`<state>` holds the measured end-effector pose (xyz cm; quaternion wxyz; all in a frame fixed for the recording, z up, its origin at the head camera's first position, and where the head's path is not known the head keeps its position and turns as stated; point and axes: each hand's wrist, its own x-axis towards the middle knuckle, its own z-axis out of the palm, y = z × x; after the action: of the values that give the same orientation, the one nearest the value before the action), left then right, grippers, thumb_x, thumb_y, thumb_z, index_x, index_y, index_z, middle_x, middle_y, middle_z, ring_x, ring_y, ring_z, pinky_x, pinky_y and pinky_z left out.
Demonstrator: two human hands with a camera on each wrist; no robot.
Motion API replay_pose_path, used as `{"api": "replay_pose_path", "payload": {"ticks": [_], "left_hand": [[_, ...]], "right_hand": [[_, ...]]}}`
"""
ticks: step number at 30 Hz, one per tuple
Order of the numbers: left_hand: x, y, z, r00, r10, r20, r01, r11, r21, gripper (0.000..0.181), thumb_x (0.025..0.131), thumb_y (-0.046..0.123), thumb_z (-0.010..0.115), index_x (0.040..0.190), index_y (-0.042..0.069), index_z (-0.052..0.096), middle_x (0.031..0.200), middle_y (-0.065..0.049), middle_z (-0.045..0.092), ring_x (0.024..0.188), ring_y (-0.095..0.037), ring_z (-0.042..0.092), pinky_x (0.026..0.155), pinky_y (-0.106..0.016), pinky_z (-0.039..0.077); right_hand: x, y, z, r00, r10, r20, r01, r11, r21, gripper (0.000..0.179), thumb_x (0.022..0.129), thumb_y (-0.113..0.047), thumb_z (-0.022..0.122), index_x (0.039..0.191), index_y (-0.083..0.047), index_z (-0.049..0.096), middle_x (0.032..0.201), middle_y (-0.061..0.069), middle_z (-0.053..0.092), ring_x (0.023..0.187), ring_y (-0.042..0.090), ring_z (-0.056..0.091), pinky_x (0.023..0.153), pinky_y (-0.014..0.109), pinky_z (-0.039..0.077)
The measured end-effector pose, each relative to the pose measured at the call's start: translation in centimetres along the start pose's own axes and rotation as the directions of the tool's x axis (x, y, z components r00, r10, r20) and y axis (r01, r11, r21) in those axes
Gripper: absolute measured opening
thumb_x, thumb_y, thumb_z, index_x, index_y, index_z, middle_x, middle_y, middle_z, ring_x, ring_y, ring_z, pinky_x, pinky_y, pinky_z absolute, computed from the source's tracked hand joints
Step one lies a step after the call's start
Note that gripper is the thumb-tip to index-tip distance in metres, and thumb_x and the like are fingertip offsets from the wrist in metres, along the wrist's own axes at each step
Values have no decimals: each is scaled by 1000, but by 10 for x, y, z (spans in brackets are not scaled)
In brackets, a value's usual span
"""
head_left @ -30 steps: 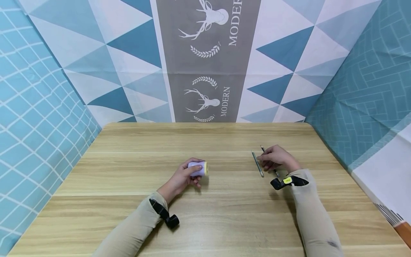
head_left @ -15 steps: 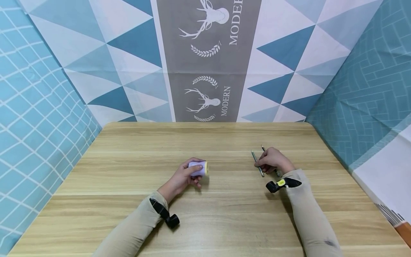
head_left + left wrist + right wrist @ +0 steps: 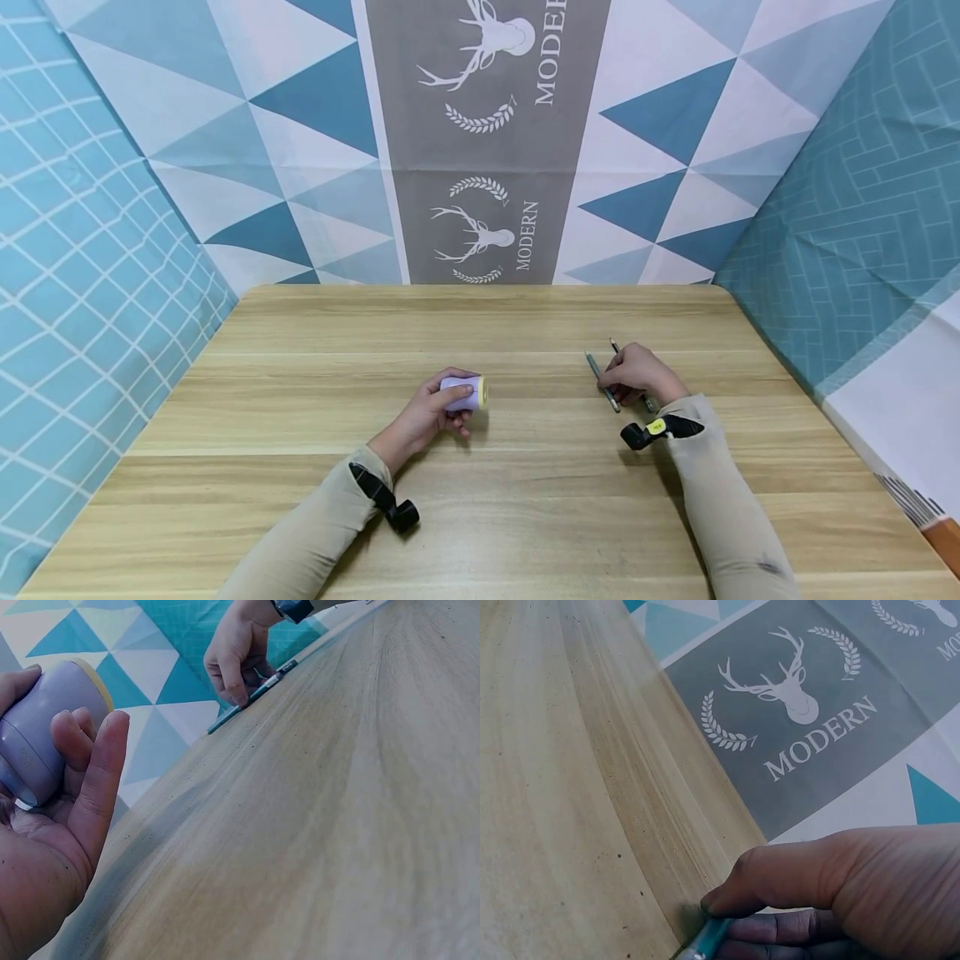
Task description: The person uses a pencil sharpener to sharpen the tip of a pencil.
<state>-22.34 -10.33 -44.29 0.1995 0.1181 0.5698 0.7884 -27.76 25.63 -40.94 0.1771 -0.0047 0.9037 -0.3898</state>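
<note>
My left hand (image 3: 427,417) grips a smooth lavender cylinder with a yellow end (image 3: 459,394), held sideways over the wooden table. In the left wrist view, the thumb and curled fingers wrap this lavender body (image 3: 56,720), while another finger stands straighter. At the right, my right hand (image 3: 637,373) pinches a green pencil (image 3: 593,363) near its middle. The right wrist view shows the thumb against the green pencil's side (image 3: 711,936), with fingers below. A second, darker pencil (image 3: 615,347) lies under the right hand, its middle hidden; only both ends show.
Both arms wear beige sleeves with a black wrist camera (image 3: 403,517). The wooden table (image 3: 525,500) ends at a patterned cloth backdrop (image 3: 480,150) behind. Blue cloths hang at the left and right sides.
My right hand has moved slightly left from above the pencils and now pinches the green one, which has shifted and turned a little. The left hand keeps its hold in place.
</note>
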Motion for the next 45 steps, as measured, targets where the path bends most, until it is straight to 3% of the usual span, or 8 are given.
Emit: {"api": "replay_pose_path", "payload": {"ticks": [6,10,17,27,33,38,45], "left_hand": [[0,-1,0,1000,4,1,-4,1000,-4,21,95,12,57,106,26,66,79,-8,57,58,-12,56,54,-29,59],[0,-1,0,1000,3,1,-3,1000,-5,21,95,11,56,106,26,66,80,-8,57,58,-13,56,54,-29,59],[0,0,0,1000,3,0,-3,1000,-10,21,96,10,56,108,25,65,79,-9,57,58,-13,56,54,-29,60],[0,0,0,1000,7,13,-7,1000,-12,23,96,9,54,107,25,65,78,-8,58,59,-13,56,55,-29,59],[0,0,0,1000,3,11,-3,1000,-11,23,96,9,54,107,25,65,78,-8,58,59,-13,57,55,-30,59],[-1,0,0,1000,3,11,-3,1000,-10,21,96,10,55,108,24,65,78,-8,58,59,-13,57,55,-29,59],[-1,0,0,1000,6,10,-6,1000,-12,21,95,10,55,109,23,65,78,-8,58,59,-13,57,55,-30,59]], "right_hand": [[0,2,-2,1000,-13,5,13,999,45,16,88,-10,68,90,6,69,65,7,63,54,17,62,52,34,60],[-3,2,-7,996,-93,8,91,992,91,22,90,-9,64,102,10,69,68,7,60,54,17,56,50,32,55],[-6,-4,-16,968,-249,-21,250,966,70,26,94,-9,60,109,11,67,72,9,60,53,14,45,45,27,44],[-10,-15,-14,933,-360,-26,359,920,159,25,96,-8,58,109,11,67,78,15,58,52,12,38,45,28,38],[-12,-21,-9,912,-410,-6,398,882,253,23,97,-4,55,106,15,64,68,8,51,49,11,35,47,29,35],[-12,-25,-2,902,-432,23,410,871,272,20,98,-3,54,102,13,65,63,1,46,49,10,33,48,25,33],[-14,-33,5,886,-457,77,419,862,287,18,96,-2,53,99,11,64,69,8,47,49,10,33,47,23,31]]}}
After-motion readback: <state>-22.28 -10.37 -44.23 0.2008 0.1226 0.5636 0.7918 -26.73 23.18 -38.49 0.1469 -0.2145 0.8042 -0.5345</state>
